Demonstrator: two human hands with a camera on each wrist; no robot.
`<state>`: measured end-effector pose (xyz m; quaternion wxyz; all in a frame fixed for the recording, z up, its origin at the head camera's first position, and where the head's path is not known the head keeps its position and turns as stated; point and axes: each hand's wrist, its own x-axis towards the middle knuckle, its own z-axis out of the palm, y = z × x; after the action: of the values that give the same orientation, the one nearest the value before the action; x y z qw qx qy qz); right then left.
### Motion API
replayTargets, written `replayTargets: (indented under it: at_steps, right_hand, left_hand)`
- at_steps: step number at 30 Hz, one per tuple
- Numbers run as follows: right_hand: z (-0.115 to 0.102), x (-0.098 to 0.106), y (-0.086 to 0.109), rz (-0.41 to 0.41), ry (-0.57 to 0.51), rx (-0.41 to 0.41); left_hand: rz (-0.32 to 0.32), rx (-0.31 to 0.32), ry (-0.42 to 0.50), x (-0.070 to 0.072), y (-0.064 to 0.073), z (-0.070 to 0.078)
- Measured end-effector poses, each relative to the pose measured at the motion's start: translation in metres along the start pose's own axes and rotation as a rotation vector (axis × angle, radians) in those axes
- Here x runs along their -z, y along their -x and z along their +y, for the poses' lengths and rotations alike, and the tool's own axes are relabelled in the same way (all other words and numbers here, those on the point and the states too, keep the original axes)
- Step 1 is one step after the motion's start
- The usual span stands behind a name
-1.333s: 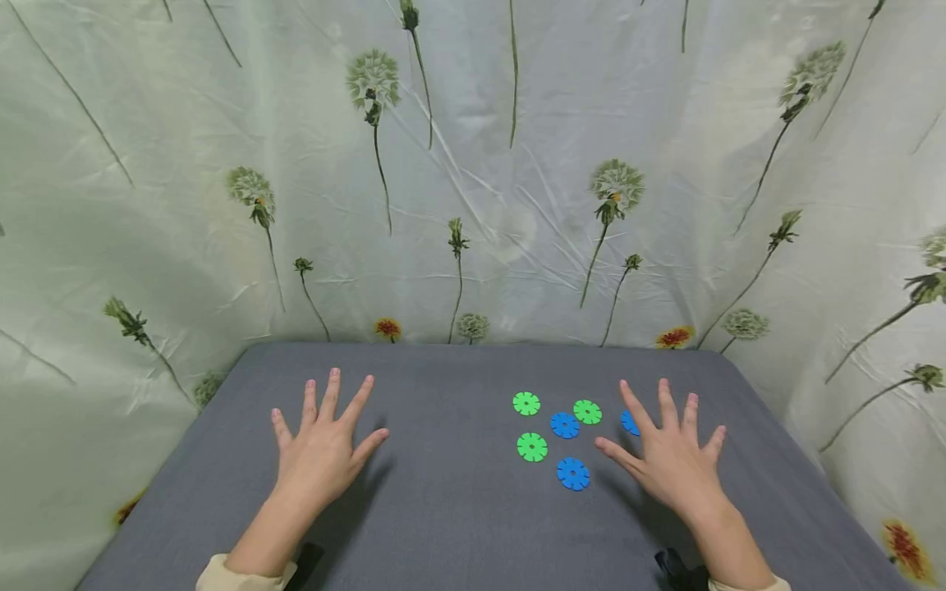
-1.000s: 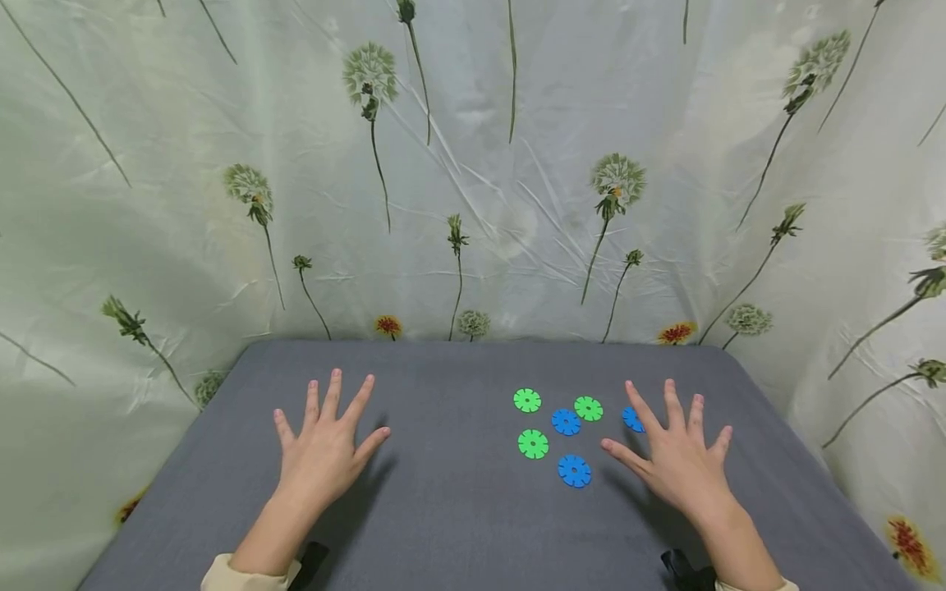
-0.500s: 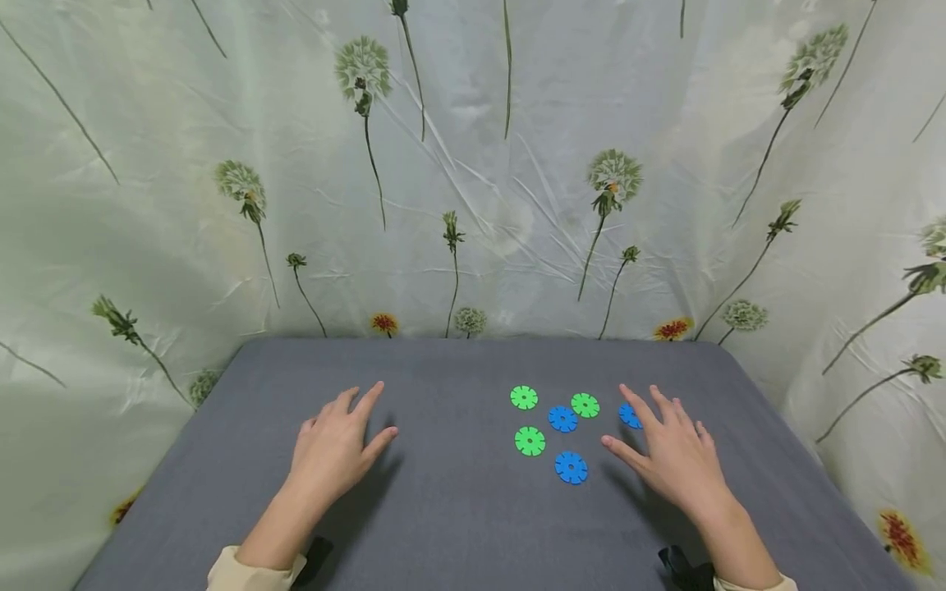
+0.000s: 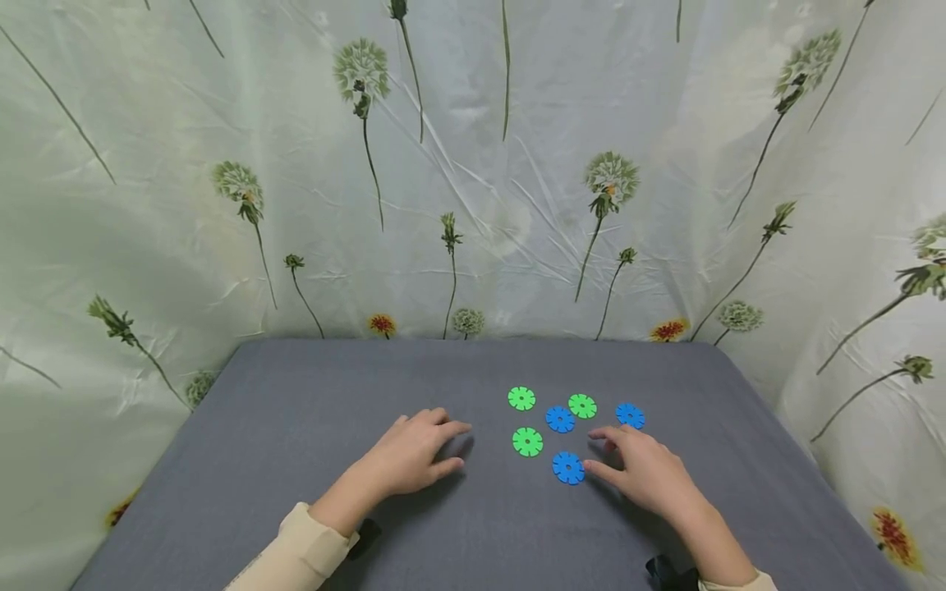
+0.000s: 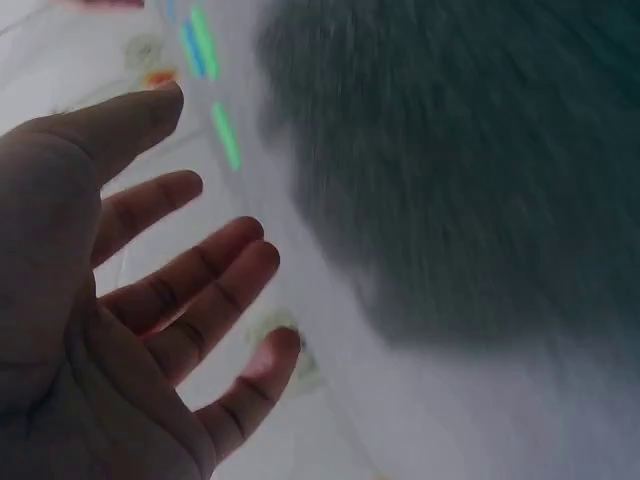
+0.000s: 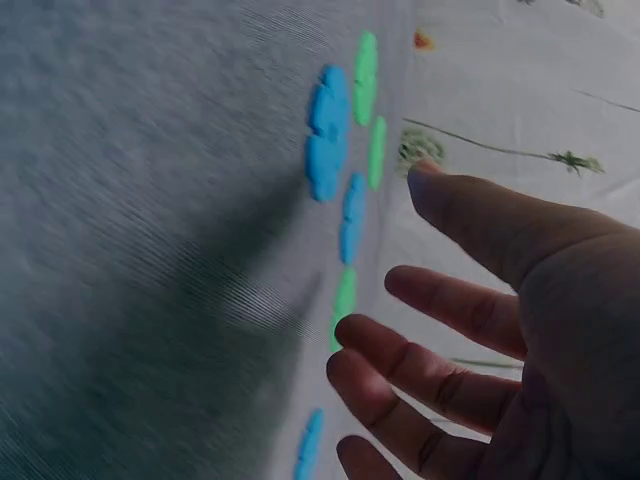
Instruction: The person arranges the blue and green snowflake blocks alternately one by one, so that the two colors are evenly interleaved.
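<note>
Several flat, notched plastic discs lie on the grey cloth. Three are green: one at the back left [image 4: 521, 399], one at the back [image 4: 582, 405] and one in front [image 4: 528, 442]. Three are blue: a middle disc [image 4: 560, 419], a right disc [image 4: 630, 415] and the nearest disc [image 4: 568, 468]. My right hand [image 4: 650, 472] is just right of the nearest blue disc, its thumb tip close to that disc's edge, fingers loosely bent and holding nothing. My left hand [image 4: 410, 455] hovers left of the discs, fingers relaxed, with nothing in it.
A grey cloth [image 4: 296, 394] covers the table. Behind it and at both sides hangs a pale curtain [image 4: 502, 205] printed with dandelions. Dark straps sit at both wrists below the light sleeves [image 4: 303, 546].
Both hands were spread wide above the cloth. The left hand has since moved right, toward the discs; the right has lowered and drawn inward, its fingers bending. The discs stay put.
</note>
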<state>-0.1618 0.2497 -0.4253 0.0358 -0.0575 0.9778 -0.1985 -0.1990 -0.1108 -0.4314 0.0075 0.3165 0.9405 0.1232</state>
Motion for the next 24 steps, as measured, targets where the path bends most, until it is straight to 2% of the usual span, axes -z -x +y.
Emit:
replayTargets:
  at_steps: [4, 8, 15, 24]
  right_hand:
    - [-0.001, -0.009, -0.002, -0.011, -0.031, 0.026]
    - [-0.001, -0.014, -0.004, -0.019, -0.068, 0.053]
    - [0.0, -0.02, -0.007, -0.02, -0.112, 0.086]
    - [0.003, -0.026, -0.009, -0.001, -0.114, 0.095]
  left_hand:
    - [-0.078, -0.075, 0.024, -0.011, -0.016, 0.009]
    - [-0.133, -0.096, 0.051, -0.018, -0.03, 0.015]
    - [-0.152, -0.102, 0.048, -0.025, -0.043, 0.018]
    - [-0.171, -0.111, 0.056, -0.027, -0.049, 0.017]
